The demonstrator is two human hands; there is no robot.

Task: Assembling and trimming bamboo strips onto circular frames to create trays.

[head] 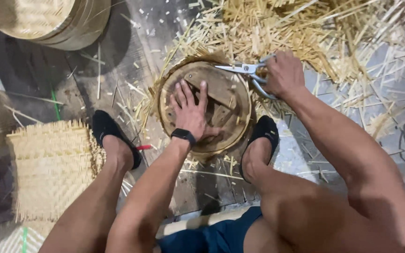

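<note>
With the left hand (191,112) pressing spread fingers flat on the round wooden form (207,105) and the right hand (282,72) clamped on scissors (247,70), blades just beyond those fingertips could nick them.

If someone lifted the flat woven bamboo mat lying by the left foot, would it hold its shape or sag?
The woven mat would probably sag a little: it is thin strips, loosely interlaced. It looks light for its size. Its frayed edges suggest strips could slip out if handled roughly.
</note>
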